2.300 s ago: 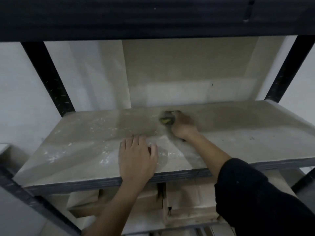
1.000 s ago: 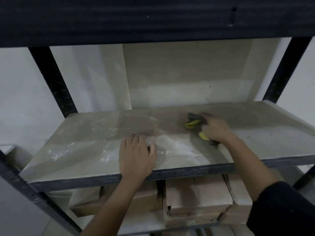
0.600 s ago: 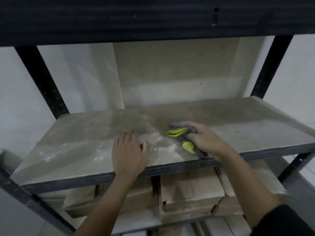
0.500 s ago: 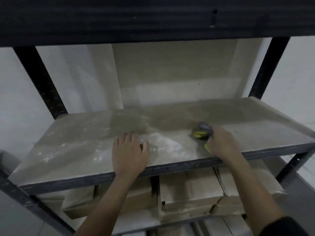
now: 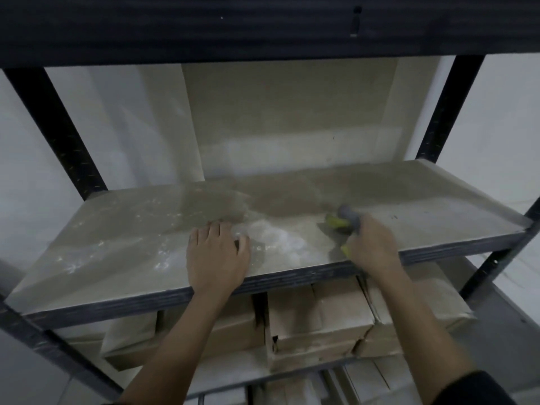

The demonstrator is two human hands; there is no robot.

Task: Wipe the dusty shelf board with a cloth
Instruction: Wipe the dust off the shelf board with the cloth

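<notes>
The black metal rack [image 5: 55, 133] fills the view, its dark upper beam across the top and slanted uprights on both sides. On it lies the pale shelf board [image 5: 131, 229], streaked with white dust that is thickest in a patch near the front edge, between the two hands. The back half of the board, toward the wall, looks darker and cleaner. On the shelf below, brown cardboard boxes [image 5: 318, 320] sit packed side by side.

Compared with half a second ago, little has shifted: the right hand [image 5: 372, 247] has stayed toward the right part of the front edge, with the cloth [image 5: 346, 219] in much the same spot under its fingers. A moment before that it was nearer the board's middle, close to the other hand, so the stroke has carried the cloth rightward along the front. The left hand [image 5: 217, 257] has not moved at all through these frames.

The left hand lies flat, palm down, at the middle of the front edge, fingers straight and together pointing to the back, thumb spread to the right, the wrist hanging over the edge. The right hand is curled over the cloth and grips it, pressing it to the board, forearm rising steeply from the lower right with a dark sleeve [image 5: 479, 390] at the corner. The cloth is grey with yellow-green parts, bunched, and shows at the fingertips and below the thumb; it is blurred.
</notes>
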